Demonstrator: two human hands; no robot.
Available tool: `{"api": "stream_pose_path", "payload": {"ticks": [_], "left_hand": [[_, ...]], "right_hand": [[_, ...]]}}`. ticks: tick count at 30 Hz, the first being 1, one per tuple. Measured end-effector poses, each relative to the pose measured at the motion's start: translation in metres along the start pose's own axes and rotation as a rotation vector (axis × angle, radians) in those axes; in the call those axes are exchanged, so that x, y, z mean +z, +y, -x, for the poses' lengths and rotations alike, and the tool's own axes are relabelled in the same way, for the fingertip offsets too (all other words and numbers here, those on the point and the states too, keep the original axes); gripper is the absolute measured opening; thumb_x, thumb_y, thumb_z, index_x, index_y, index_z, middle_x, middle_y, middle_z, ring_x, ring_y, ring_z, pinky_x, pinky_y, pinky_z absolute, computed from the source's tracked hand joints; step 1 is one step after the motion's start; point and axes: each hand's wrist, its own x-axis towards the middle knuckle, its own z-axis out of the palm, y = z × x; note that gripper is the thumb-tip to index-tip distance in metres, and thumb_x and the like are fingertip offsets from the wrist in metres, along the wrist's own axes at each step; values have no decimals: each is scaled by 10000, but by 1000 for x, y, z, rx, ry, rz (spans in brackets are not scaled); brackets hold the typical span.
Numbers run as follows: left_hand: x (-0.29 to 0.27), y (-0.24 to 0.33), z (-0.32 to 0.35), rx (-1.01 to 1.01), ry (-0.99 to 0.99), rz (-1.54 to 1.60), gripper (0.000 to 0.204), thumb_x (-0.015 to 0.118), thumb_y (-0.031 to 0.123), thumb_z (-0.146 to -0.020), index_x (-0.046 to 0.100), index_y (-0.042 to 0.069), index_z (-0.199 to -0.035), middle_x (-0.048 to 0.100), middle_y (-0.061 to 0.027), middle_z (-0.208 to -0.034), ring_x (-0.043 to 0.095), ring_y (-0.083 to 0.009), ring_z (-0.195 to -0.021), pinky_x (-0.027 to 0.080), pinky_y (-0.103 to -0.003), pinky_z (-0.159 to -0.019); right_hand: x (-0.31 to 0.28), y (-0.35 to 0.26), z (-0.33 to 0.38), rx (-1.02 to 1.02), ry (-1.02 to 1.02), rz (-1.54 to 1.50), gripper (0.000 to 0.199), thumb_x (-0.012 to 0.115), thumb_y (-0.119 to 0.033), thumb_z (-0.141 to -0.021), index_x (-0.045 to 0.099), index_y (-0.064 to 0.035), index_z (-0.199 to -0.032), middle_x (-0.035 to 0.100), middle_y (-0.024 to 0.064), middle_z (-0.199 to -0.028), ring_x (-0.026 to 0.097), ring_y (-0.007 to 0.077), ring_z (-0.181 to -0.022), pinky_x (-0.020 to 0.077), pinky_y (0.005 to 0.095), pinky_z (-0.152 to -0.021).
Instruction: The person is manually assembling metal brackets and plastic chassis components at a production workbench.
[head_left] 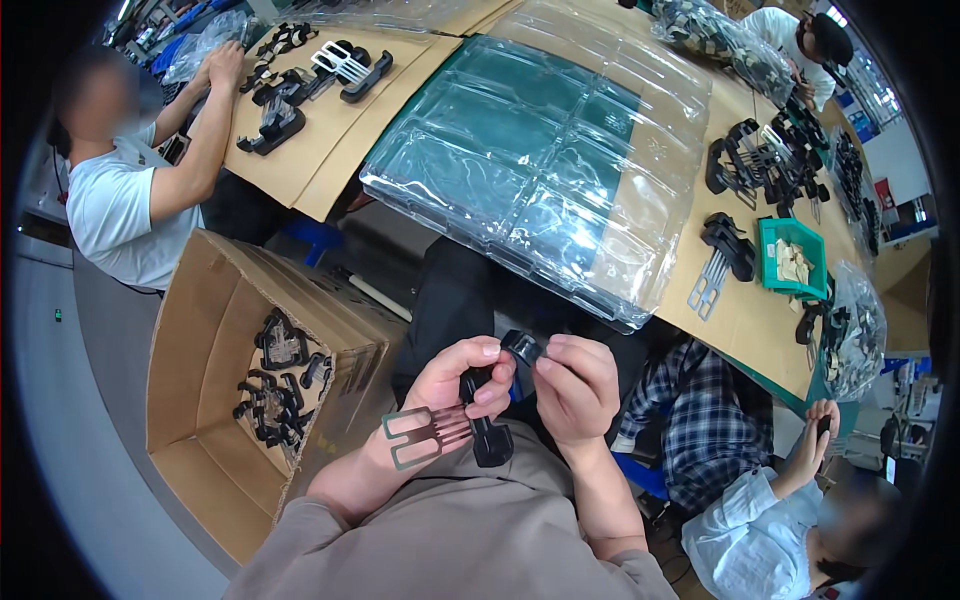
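Note:
Above my lap, my left hand (pixel 448 378) is closed around a black plastic part (pixel 490 440). A flat metal piece with slots and thin prongs (pixel 412 438) sticks out from that part to the left, across my wrist. At the top, a round black ring-shaped piece (pixel 520 347) sits between both hands' fingertips. My right hand (pixel 578 388) pinches its right side with thumb and fingers. Whether the ring is joined to the part below is hidden by my left fingers.
Left of me stands an open cardboard box (pixel 215 440) with several black parts inside. Ahead, a clear plastic tray (pixel 510 140) lies on the cardboard-covered table. More black parts (pixel 730 245) and a green bin (pixel 792 258) lie to the right. Co-workers sit left, right and far right.

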Motion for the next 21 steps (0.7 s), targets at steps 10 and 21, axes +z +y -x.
{"api": "stream_pose_path", "payload": {"ticks": [10,21], "left_hand": [[3,-8,9,-50,-42,-15,143,503,84,-1009,629,18,-994,640,-118,-920,507,-120,-619,396,-239,-544],[20,-1,15,123,-43,66,166,559,109,-1036,639,-29,-1083,661,-186,-1037,554,-138,-712,428,-218,-596]], "right_hand": [[-18,-12,-14,-208,-49,27,242,770,67,-802,692,-55,-996,705,103,-1027,708,273,-854,581,355,-751],[-28,-37,-31,1288,266,-911,180,665,47,-921,660,-57,-1068,657,85,-891,627,180,-704,491,279,-602]]}}
